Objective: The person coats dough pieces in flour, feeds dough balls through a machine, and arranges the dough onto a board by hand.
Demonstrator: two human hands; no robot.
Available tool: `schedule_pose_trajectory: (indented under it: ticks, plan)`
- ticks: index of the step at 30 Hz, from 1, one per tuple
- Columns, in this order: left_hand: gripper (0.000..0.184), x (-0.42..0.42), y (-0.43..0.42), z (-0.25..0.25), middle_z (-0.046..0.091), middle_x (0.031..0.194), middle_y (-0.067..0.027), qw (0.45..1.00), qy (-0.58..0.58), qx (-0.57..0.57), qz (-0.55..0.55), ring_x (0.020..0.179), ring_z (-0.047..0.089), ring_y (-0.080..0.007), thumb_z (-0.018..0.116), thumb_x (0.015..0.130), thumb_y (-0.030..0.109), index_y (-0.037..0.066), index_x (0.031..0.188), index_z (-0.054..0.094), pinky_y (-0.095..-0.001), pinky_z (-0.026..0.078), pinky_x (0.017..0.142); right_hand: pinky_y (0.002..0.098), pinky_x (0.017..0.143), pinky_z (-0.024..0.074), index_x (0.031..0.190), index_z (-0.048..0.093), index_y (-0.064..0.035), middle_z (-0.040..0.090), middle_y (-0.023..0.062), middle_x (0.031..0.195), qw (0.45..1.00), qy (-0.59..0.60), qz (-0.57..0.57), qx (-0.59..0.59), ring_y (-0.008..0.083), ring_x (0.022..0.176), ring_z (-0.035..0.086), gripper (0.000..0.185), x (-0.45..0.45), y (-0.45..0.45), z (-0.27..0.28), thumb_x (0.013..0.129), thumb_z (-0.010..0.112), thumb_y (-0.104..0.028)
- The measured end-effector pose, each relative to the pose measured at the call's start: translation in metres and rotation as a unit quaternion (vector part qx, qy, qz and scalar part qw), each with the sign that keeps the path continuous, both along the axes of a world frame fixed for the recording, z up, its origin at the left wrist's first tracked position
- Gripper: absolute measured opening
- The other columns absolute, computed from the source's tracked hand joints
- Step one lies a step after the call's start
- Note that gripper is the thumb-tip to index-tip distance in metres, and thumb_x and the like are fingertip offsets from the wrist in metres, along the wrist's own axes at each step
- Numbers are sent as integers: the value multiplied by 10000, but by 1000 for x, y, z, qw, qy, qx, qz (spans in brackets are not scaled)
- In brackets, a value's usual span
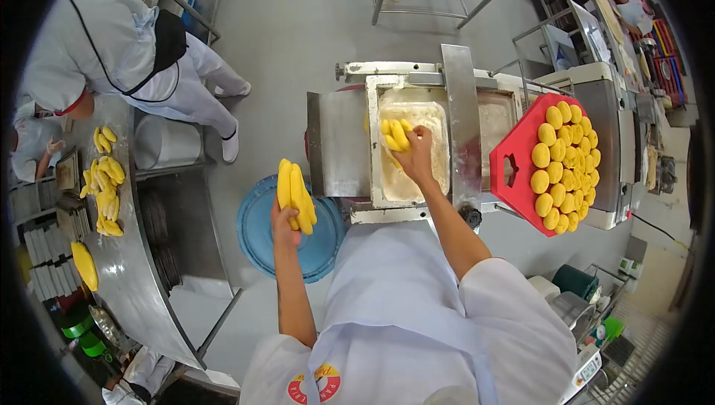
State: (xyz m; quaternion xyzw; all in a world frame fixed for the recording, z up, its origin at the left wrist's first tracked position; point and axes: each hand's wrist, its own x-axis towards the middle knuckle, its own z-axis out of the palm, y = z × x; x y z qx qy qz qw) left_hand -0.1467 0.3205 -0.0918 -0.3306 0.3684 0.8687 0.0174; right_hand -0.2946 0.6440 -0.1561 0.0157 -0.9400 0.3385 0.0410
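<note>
My left hand (285, 225) is closed around several long yellow dough rolls (296, 195), held upright above a blue round lid (261, 252). Over the floured bed of a dough machine (406, 185), my right hand (417, 155) grips shorter yellow dough rolls (396, 131), its fingers bent over their right ends. Whether those rolls touch the floured surface, I cannot tell. A flat metal plate (346, 144) forms the machine's left side, and a metal bar (459, 114) crosses it right of my right hand.
A red board (514, 159) stacked with many yellow dough balls (570, 166) rests on the machine's right side. At left, a metal table (141, 271) bears more yellow dough rolls (108, 189). Another person (112, 40) in white stands beside it, near a pale bin (167, 142).
</note>
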Motion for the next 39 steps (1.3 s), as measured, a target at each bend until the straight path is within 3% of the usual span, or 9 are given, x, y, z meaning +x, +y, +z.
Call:
schedule_pose_trajectory:
  ticks: [3, 10, 18, 22, 23, 25, 30, 35, 39]
  plan:
    - [772, 8, 1, 9, 603, 1154, -183, 1000, 18, -10, 10, 987, 651, -355, 490, 623, 19, 22, 1394, 446, -525, 595, 856, 355, 974, 494, 1192, 624, -28, 539, 144, 1259, 977, -60, -22, -202, 271, 1214, 529, 520, 11, 33, -4, 732, 833, -148]
    - [691, 47, -9, 11, 624, 1105, -185, 997, -35, 41, 62, 954, 666, -346, 520, 668, 40, 23, 1356, 461, -508, 602, 828, 464, 1074, 432, 1385, 502, -17, 560, 165, 1386, 611, -229, -69, -754, 314, 1283, 540, 512, 20, 58, 51, 925, 521, -240]
    - [678, 175, 6, 28, 613, 1128, -142, 972, -72, 17, 222, 1002, 646, -298, 556, 715, 36, 31, 1387, 463, -439, 580, 837, 608, 1179, 243, 1586, 196, -133, 231, 169, 1621, 463, -284, 239, -805, 378, 1479, 268, 771, 3, -155, 222, 932, 474, -433]
    - [693, 217, 11, 53, 623, 1116, -166, 942, -63, 45, 326, 960, 666, -337, 529, 707, 29, 25, 1395, 447, -485, 583, 830, 649, 1166, 236, 1541, 311, -121, 359, 135, 1565, 245, -423, 407, -772, 388, 1435, 348, 662, 27, -355, 313, 988, 429, -467]
    - [687, 231, 7, 46, 624, 1114, -170, 936, -60, 44, 343, 950, 667, -345, 525, 706, 31, 24, 1389, 448, -496, 584, 825, 678, 1144, 236, 1497, 372, -107, 425, 125, 1519, 465, -398, 393, -686, 378, 1401, 399, 645, 30, -422, 298, 991, 435, -502]
    - [674, 248, 4, 18, 626, 1109, -177, 928, -50, 39, 368, 929, 669, -359, 519, 706, 35, 24, 1377, 449, -518, 587, 815, 672, 1164, 121, 1604, 73, -149, 77, 45, 1678, 532, -436, 427, -587, 304, 1537, 80, 930, 82, -500, 301, 945, 500, -647]
    - [603, 238, -2, 33, 632, 1075, -169, 911, -46, 22, 409, 904, 670, -338, 516, 706, 66, 19, 1307, 502, -480, 589, 773, 654, 1157, 153, 1609, 88, -155, 17, 1, 1685, 594, -492, 495, -399, 317, 1539, 38, 884, 83, -427, 132, 970, 413, -673]
    - [645, 218, -15, 20, 635, 1094, -170, 954, -39, -1, 297, 903, 675, -317, 536, 726, 77, 12, 1366, 484, -431, 581, 786, 508, 1075, 394, 1566, 273, -126, 261, 94, 1601, 738, -437, 474, -199, 340, 1366, 407, 701, 53, -185, 36, 1022, 426, -540]
    - [654, 139, -24, 17, 627, 1177, -156, 933, -113, -312, 141, 1024, 650, -272, 624, 791, 155, 11, 1408, 464, -372, 543, 881, 446, 999, 482, 1503, 398, -59, 465, 122, 1469, 762, -508, 215, -341, 316, 1247, 550, 657, 34, 9, 58, 1028, 431, -512]
